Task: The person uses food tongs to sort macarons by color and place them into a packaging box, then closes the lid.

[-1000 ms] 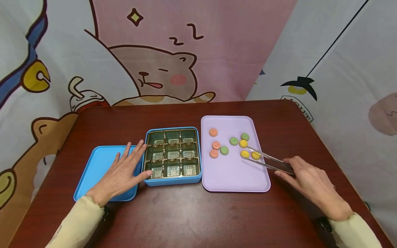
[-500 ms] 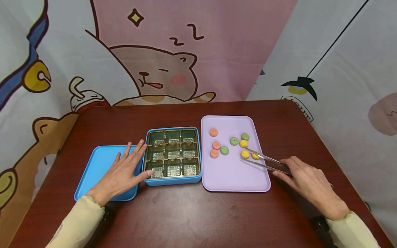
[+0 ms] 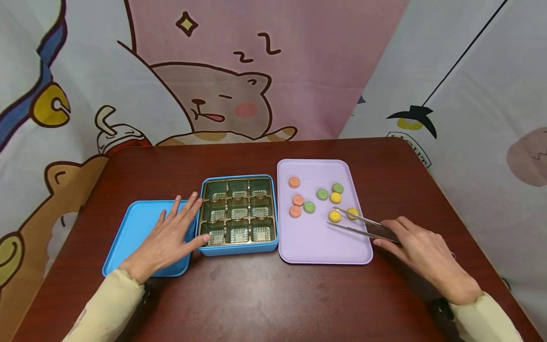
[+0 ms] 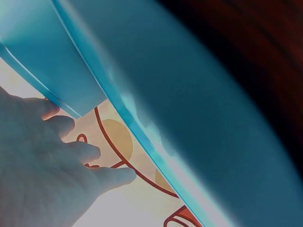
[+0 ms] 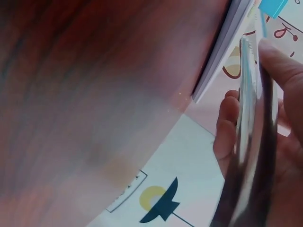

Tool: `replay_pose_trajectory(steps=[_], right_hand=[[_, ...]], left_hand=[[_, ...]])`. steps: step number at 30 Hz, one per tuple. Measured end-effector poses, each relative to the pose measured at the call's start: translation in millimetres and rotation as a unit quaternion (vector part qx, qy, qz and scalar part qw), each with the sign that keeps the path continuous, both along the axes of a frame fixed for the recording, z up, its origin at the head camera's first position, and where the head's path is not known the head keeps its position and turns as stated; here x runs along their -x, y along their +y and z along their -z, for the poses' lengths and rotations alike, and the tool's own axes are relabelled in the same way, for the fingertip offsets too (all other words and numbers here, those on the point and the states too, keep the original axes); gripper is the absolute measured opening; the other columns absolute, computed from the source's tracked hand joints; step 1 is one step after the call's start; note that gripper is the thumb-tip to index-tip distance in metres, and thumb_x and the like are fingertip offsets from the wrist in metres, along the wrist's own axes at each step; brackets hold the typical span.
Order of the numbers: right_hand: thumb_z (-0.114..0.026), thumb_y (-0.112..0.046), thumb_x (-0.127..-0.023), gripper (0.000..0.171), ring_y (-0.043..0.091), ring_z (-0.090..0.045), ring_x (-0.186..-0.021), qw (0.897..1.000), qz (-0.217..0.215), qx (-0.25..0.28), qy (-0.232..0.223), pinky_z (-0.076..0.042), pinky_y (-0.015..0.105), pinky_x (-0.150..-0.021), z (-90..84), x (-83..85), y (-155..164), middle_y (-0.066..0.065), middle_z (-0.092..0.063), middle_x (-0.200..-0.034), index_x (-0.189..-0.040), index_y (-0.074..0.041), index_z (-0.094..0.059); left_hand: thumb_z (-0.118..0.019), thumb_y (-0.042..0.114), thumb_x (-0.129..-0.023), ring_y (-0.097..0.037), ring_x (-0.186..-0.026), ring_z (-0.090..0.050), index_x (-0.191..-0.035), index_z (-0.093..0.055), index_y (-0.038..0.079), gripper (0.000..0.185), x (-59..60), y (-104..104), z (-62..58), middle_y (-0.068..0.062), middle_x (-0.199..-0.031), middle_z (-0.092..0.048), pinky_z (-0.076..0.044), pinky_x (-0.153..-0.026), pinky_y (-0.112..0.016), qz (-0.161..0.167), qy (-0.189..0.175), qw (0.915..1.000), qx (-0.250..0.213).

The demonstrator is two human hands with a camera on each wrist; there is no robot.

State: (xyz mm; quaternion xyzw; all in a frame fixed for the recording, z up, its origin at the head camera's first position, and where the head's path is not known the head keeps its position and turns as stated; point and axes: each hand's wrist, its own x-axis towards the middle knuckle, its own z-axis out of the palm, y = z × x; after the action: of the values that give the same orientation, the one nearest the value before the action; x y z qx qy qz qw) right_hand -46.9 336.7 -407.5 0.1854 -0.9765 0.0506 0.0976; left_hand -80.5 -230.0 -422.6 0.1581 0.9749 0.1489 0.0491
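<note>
Left hand (image 3: 171, 237) lay spread, 8 o'clock of box (image 3: 239, 250); right hand (image 3: 427, 254) pinched tongs (image 5: 262, 151), 4 o'clock of tray (image 3: 314, 242).

The flat rectangular lilac tray (image 3: 325, 249) is of one plain tone, under three round salmon-orange pieces (image 3: 297, 200), three round soft-green pieces (image 3: 322, 194) and three round bright-yellow pieces (image 3: 335, 197). The slim silver metal tongs (image 5: 262, 151) show pale reflections. The rectangular sky-blue box (image 3: 239, 249) has a shiny greenish-gold insert (image 3: 237, 209), patterned as a grid (its cells show fine ribs). The flat rectangular lid-like panel (image 3: 132, 232) is also sky-blue. The sleeves (image 3: 108, 306) are pale cream, the wooden table (image 3: 248, 294) dark reddish-brown, and the white-and-pink cloth backdrop (image 3: 320, 57) bears brown-outlined cartoon animals.
</note>
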Motion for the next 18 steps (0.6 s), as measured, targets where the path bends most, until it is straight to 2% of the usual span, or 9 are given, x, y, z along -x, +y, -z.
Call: replay_pose_trajectory(steps=[4,7,12,15,18], right_hand=[[-0.081,-0.045,-0.087,0.055,0.01,-0.046,-0.055,1.0,0.015,-0.011,-0.012,-0.034,0.025,-0.041,-3.1,-1.2,0,0.005,-0.065,-0.094,-0.132,-0.018,-0.065],[-0.083,-0.044,-0.086,0.058,0.011,-0.047,-0.056,1.0,0.014,-0.017,0.0,-0.036,0.026,-0.041,-2.4,-0.4,2,0.004,-0.064,-0.089,-0.133,-0.018,-0.064],[-0.089,-0.038,-0.08,0.058,0.017,-0.06,-0.065,0.999,-0.001,0.0,0.038,-0.048,0.036,-0.044,2.6,2.8,6,0.005,-0.067,-0.088,-0.122,-0.007,-0.066],[-0.09,-0.034,-0.078,0.052,0.017,-0.06,-0.065,0.999,-0.009,0.005,0.048,-0.05,0.039,-0.046,5.2,3.1,9,0.006,-0.067,-0.087,-0.113,-0.003,-0.066],[-0.091,-0.033,-0.076,0.049,0.014,-0.054,-0.062,0.999,-0.01,0.002,0.049,-0.048,0.037,-0.046,6.1,2.4,11,0.005,-0.065,-0.083,-0.105,-0.003,-0.066]], left_hand=[[-0.059,0.065,-0.096,-0.044,-0.157,-0.001,-0.168,-0.016,0.014,0.098,0.1,0,0.0,-0.008,-0.174,-0.008,-0.011,-0.114,-0.078,0.001,-0.001,1.0,0.0],[-0.059,0.065,-0.096,-0.044,-0.157,-0.001,-0.168,-0.016,0.014,0.098,0.3,0,-0.1,-0.008,-0.174,-0.007,-0.011,-0.114,-0.078,0.001,0.0,1.0,0.001],[-0.059,0.065,-0.097,-0.045,-0.157,-0.002,-0.168,-0.016,0.015,0.097,0.6,0,-1.3,-0.007,-0.174,-0.006,-0.011,-0.114,-0.078,0.001,0.0,1.0,0.003],[-0.058,0.066,-0.097,-0.045,-0.157,-0.002,-0.168,-0.016,0.015,0.097,0.6,0,-2.1,-0.006,-0.175,-0.006,-0.011,-0.115,-0.078,0.002,-0.001,1.0,0.006],[-0.058,0.067,-0.097,-0.045,-0.157,-0.003,-0.168,-0.016,0.015,0.097,0.4,0,-2.2,-0.006,-0.175,-0.006,-0.011,-0.115,-0.078,0.003,-0.002,1.0,0.007]])
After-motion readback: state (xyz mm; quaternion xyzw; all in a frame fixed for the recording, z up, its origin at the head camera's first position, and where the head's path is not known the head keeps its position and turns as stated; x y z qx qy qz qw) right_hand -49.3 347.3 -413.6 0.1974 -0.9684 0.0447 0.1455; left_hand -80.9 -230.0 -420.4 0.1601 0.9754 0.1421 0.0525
